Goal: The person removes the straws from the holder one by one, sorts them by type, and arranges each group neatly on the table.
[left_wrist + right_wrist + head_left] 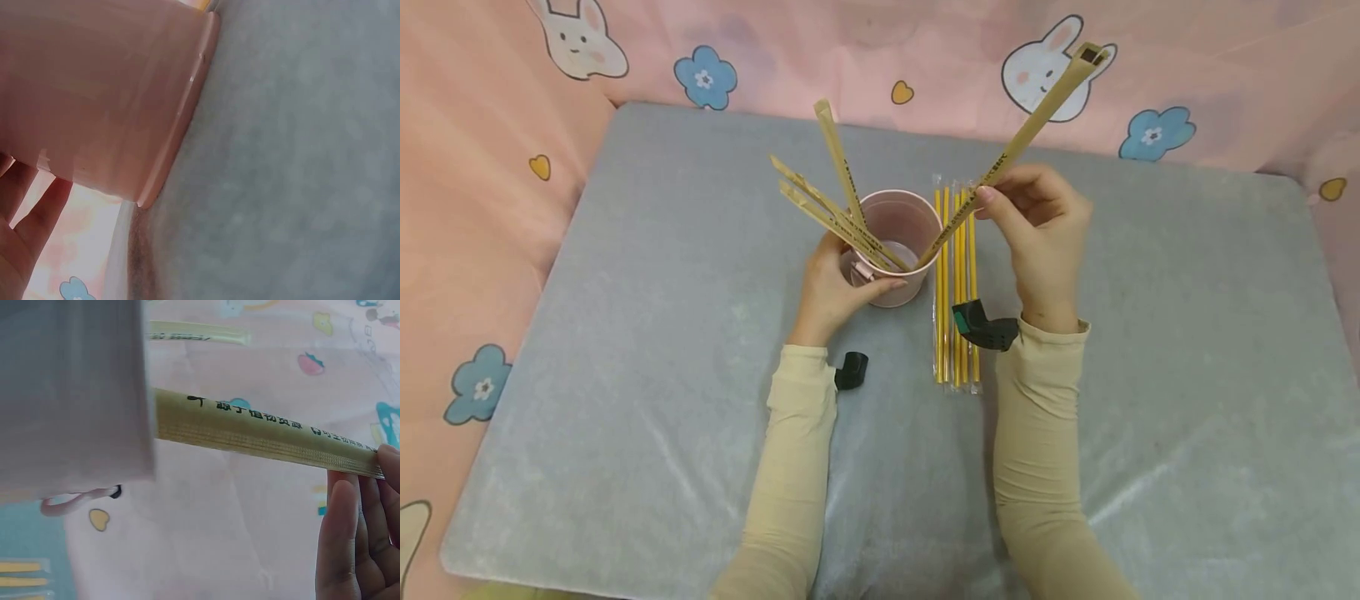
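Note:
A pink bucket [917,218] stands on the table, and my left hand [827,287] holds it from the left with the thumb along the near side. In the left wrist view, fingers [44,212] lie against the wall of the bucket [94,94]. Between thumb and fingers, my right hand [1051,229] pinches a beige wrapped straw [1026,133] with dark print. It slants up to the right, its lower end inside the bucket; the right wrist view shows the straw [250,431] up close. Several similar wrapped straws [841,167] lean leftward in the bucket.
Just right of the bucket, several yellow straws [957,333] in clear sleeves lie side by side on the grey tabletop [662,350]. Pink patterned fabric [865,58] hangs along the back and sides. Black wrist cameras [988,329] sit at both cuffs.

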The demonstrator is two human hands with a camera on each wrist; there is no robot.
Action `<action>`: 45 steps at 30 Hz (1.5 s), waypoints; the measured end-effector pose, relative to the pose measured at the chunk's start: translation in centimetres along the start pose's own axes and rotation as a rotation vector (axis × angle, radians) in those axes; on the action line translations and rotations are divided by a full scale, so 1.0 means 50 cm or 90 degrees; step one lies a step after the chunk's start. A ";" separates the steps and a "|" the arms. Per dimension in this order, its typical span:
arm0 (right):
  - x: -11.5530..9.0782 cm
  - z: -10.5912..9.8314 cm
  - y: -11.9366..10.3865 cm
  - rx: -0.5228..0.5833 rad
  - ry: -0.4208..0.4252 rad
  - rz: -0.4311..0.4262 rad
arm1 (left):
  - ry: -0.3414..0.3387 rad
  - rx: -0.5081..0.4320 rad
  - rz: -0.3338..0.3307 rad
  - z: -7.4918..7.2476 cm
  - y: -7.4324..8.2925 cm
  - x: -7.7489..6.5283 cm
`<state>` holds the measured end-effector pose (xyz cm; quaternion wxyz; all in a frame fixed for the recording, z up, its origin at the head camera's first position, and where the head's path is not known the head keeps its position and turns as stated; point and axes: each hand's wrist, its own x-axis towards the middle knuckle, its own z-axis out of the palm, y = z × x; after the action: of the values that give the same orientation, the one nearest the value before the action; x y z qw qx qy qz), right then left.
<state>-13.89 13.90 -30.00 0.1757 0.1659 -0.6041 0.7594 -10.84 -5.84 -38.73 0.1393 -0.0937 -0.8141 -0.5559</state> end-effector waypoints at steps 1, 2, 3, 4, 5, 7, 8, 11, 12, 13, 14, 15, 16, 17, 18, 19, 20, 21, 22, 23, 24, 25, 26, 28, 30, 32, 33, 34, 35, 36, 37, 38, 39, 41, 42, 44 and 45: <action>0.000 -0.001 -0.003 0.007 0.005 -0.004 | 0.001 0.000 0.001 0.000 0.000 0.000; 0.001 -0.001 -0.005 0.012 0.011 -0.009 | 0.003 0.001 0.002 0.001 0.000 0.000; 0.001 -0.002 -0.008 0.020 0.017 -0.013 | 0.005 0.001 0.002 0.001 0.000 0.000; 0.001 -0.003 -0.010 0.026 0.023 -0.018 | 0.007 0.002 0.003 0.001 0.000 0.000; 0.002 -0.004 -0.011 0.030 0.029 -0.024 | 0.008 0.004 0.005 0.001 0.000 0.000; 0.003 -0.006 -0.014 0.034 0.043 -0.032 | 0.008 0.005 0.004 0.002 0.000 0.000; 0.004 -0.008 -0.016 0.036 0.050 -0.034 | 0.008 0.006 0.003 0.002 0.000 0.001; 0.004 -0.011 -0.021 0.033 0.067 -0.041 | 0.005 0.005 0.000 0.003 0.000 0.001; 0.004 -0.013 -0.022 0.035 0.072 -0.041 | 0.004 0.003 0.000 0.003 0.000 0.001; 0.004 -0.014 -0.022 0.035 0.075 -0.044 | 0.003 0.001 0.000 0.003 0.000 0.001; 0.004 -0.015 -0.023 0.039 0.079 -0.045 | 0.003 0.001 0.000 0.003 0.001 0.001; 0.004 -0.017 -0.024 0.038 0.082 -0.047 | 0.003 0.001 0.002 0.003 0.001 0.001; 0.005 -0.019 -0.025 0.041 0.086 -0.049 | 0.004 0.002 0.002 0.002 0.001 0.001; 0.005 -0.020 -0.025 0.044 0.090 -0.051 | 0.004 0.002 0.003 0.002 0.001 0.001; 0.006 -0.022 -0.026 0.044 0.093 -0.053 | 0.003 0.002 0.003 0.002 0.002 0.001; 0.006 -0.023 -0.027 0.044 0.096 -0.057 | 0.004 0.004 0.003 0.002 0.001 0.001; 0.006 -0.024 -0.027 0.042 0.099 -0.060 | 0.005 0.006 0.002 0.002 0.001 0.001; 0.006 -0.026 -0.028 0.039 0.101 -0.064 | 0.004 0.006 0.001 0.002 0.001 0.001; 0.006 -0.027 -0.029 0.038 0.104 -0.067 | 0.004 0.006 0.001 0.002 0.001 0.001; 0.006 -0.028 -0.030 0.037 0.108 -0.071 | 0.004 0.006 0.001 0.002 0.001 0.001; 0.006 -0.029 -0.031 0.035 0.111 -0.074 | 0.004 0.007 0.002 0.002 0.001 0.001; 0.006 -0.030 -0.032 0.036 0.113 -0.076 | 0.004 0.007 0.003 0.002 0.000 0.001; 0.006 -0.031 -0.033 0.038 0.116 -0.077 | 0.004 0.006 0.004 0.002 0.001 0.001; 0.005 -0.034 -0.035 0.040 0.121 -0.080 | 0.004 0.005 0.006 0.002 0.000 0.001; 0.005 -0.036 -0.038 0.042 0.125 -0.085 | 0.003 0.005 0.006 0.002 0.001 0.000; 0.005 -0.038 -0.040 0.044 0.130 -0.088 | 0.002 0.004 0.003 0.002 0.002 0.000; 0.005 -0.038 -0.040 0.047 0.133 -0.088 | 0.002 0.005 0.001 0.002 0.002 0.000; 0.005 -0.039 -0.041 0.050 0.137 -0.088 | 0.002 0.005 -0.001 0.002 0.002 0.000; 0.006 -0.040 -0.042 0.053 0.141 -0.088 | 0.001 0.005 -0.003 0.002 0.003 0.000; 0.006 -0.040 -0.043 0.056 0.144 -0.088 | 0.002 0.004 -0.004 0.002 0.003 0.000; 0.006 -0.041 -0.043 0.059 0.147 -0.087 | 0.002 0.003 -0.005 0.002 0.003 0.000; 0.006 -0.042 -0.044 0.062 0.150 -0.086 | 0.002 0.002 -0.005 0.002 0.003 0.001; 0.007 -0.042 -0.044 0.066 0.153 -0.085 | 0.003 0.002 -0.004 0.002 0.003 0.001; 0.007 -0.044 -0.046 0.068 0.158 -0.085 | 0.004 -0.001 -0.002 0.002 0.003 0.001; 0.007 -0.045 -0.046 0.069 0.159 -0.084 | 0.005 -0.001 -0.001 0.002 0.003 0.001; 0.008 -0.047 -0.047 0.070 0.163 -0.082 | 0.005 0.000 0.002 0.002 0.003 0.001; 0.008 -0.048 -0.047 0.068 0.163 -0.082 | 0.004 0.000 0.004 0.002 0.002 0.001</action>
<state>-13.24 16.73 -28.33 0.2906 0.1149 -0.5239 0.7924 -10.86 -5.70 -38.64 0.1440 -0.0945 -0.8134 -0.5556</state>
